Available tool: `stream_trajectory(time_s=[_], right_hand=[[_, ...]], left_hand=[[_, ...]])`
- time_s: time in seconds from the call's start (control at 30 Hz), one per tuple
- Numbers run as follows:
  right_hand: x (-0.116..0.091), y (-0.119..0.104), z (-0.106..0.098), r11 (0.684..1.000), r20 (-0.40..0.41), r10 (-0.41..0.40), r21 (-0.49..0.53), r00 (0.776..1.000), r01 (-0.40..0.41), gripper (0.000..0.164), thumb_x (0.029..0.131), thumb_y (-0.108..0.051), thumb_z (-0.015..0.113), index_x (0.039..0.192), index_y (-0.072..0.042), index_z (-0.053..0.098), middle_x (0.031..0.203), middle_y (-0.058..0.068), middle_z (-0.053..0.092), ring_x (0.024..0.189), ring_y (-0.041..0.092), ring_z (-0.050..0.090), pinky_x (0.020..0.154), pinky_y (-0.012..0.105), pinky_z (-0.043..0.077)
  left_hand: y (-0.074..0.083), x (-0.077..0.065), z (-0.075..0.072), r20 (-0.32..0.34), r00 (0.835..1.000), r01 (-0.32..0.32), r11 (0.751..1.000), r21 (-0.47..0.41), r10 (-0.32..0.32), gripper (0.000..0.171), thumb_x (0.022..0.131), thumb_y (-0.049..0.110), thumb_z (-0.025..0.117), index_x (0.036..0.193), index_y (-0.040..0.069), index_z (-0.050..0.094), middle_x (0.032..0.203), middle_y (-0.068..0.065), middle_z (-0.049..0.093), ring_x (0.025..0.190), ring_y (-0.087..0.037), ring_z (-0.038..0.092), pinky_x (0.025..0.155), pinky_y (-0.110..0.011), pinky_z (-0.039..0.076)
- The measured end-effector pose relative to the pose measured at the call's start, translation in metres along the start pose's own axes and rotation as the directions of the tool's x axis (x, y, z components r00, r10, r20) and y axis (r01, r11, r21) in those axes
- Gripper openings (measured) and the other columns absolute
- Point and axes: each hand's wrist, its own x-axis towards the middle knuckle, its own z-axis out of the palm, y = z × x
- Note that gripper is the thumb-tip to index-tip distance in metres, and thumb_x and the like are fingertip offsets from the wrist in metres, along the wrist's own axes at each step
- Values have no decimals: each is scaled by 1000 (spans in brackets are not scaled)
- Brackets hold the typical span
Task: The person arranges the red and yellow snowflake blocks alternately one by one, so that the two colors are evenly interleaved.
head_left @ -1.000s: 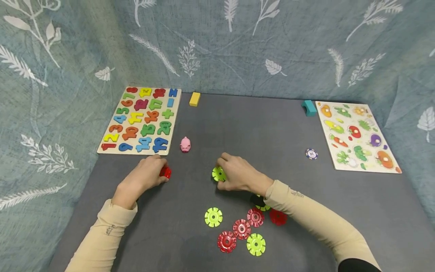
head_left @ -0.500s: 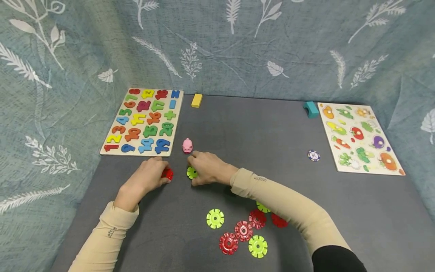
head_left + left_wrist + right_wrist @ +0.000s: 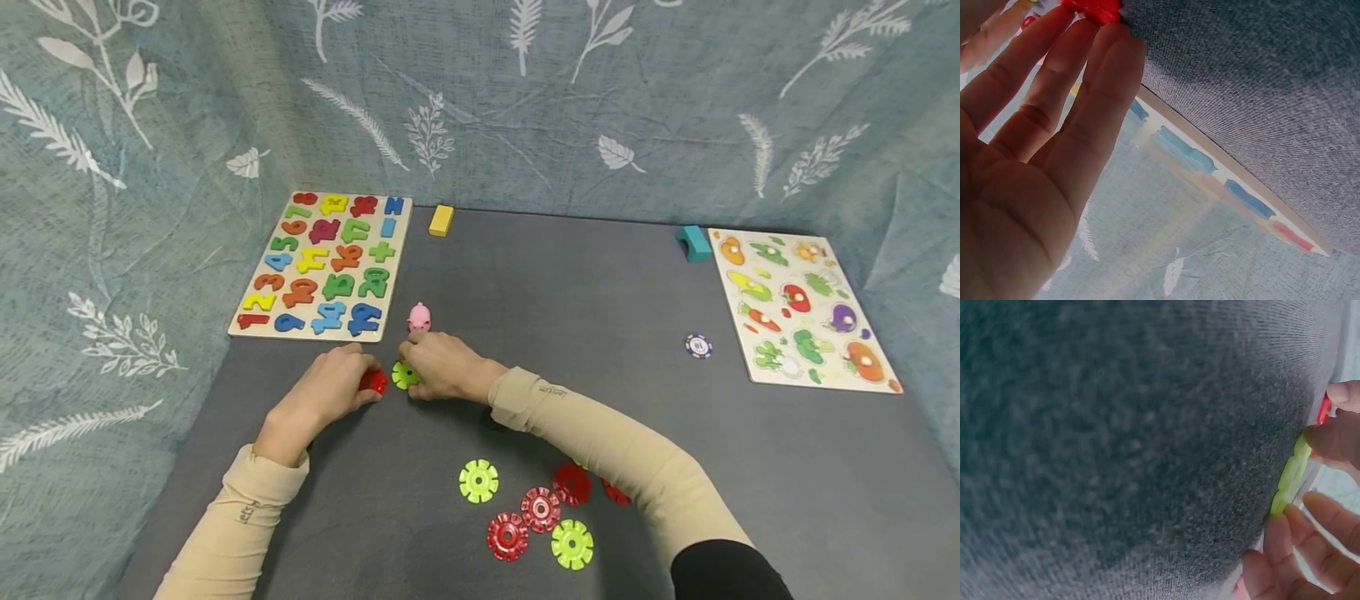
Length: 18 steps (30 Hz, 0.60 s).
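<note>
My left hand [image 3: 322, 392] pinches a red notched plastic disc [image 3: 379, 381] between thumb and fingers, near the front edge of the number board. In the left wrist view the red disc [image 3: 1099, 9] shows at the fingertips. Beside it my right hand [image 3: 450, 367] pinches a lime-green notched disc [image 3: 402, 376]. The right wrist view shows this green disc [image 3: 1291, 472] edge-on between thumb and fingers, low over the grey surface, close to the red disc [image 3: 1324, 412]. A slim gap parts the two discs in the head view. Behind my right fingertips stands a pink toy pig [image 3: 419, 317], partly covered.
Several loose notched discs lie at the front, among them a green disc [image 3: 478, 482] and a red disc [image 3: 507, 537]; my right forearm covers some. Also around are a number board [image 3: 238, 327], vegetable board [image 3: 765, 367], yellow block [image 3: 441, 221], teal arch block [image 3: 694, 244] and poker chip [image 3: 698, 346].
My right hand has moved left with the green disc, up close to the red disc. My left hand has stayed nearly in place, still pinching the red disc.
</note>
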Motion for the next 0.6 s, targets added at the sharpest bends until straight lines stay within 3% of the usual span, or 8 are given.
stream_trajectory(time_s=[0.3, 0.6], right_hand=[[0, -2, 2, 999, -7, -43, 14, 999, 43, 43, 85, -29, 72, 123, -10, 63, 112, 3, 65, 93, 13, 61, 87, 26, 52], [-12, 10, -7, 996, -1, -68, 61, 998, 68, 50, 89, -42, 66, 131, -14, 59, 123, 2, 60, 99, 12, 61, 88, 27, 52]], left_hand=[[-1, -1, 2, -16, 1000, -11, 1000, 0, 11, 35, 74, 15, 83, 100, -4, 70, 84, -12, 62, 70, -20, 54, 68, -37, 50], [4, 0, 0, -11, 1000, 20, 1000, 21, -20, 35, 73, 15, 84, 98, -3, 70, 86, -14, 64, 70, -22, 56, 70, -40, 52]])
